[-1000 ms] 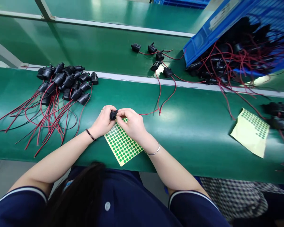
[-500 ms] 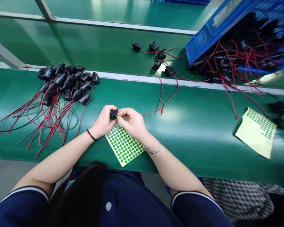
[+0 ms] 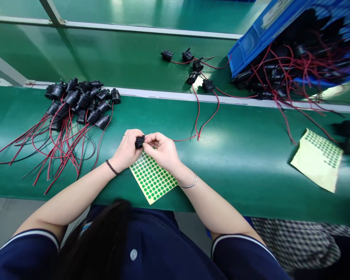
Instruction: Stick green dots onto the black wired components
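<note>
On the green bench (image 3: 236, 163) our left hand (image 3: 127, 149) and right hand (image 3: 163, 151) meet fingertip to fingertip above the sticker sheet (image 3: 151, 177). Both are curled shut around the small black connector (image 3: 139, 142), pinched between them.

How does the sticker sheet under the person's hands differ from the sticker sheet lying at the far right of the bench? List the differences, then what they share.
The near sheet is almost fully covered in green dots; the far sheet has dots only near its top, the rest bare yellow. The near sheet lies partly under the left hand and right hand; the far sheet lies untouched. Both are yellowish sheets of green dots on the green bench.
</note>
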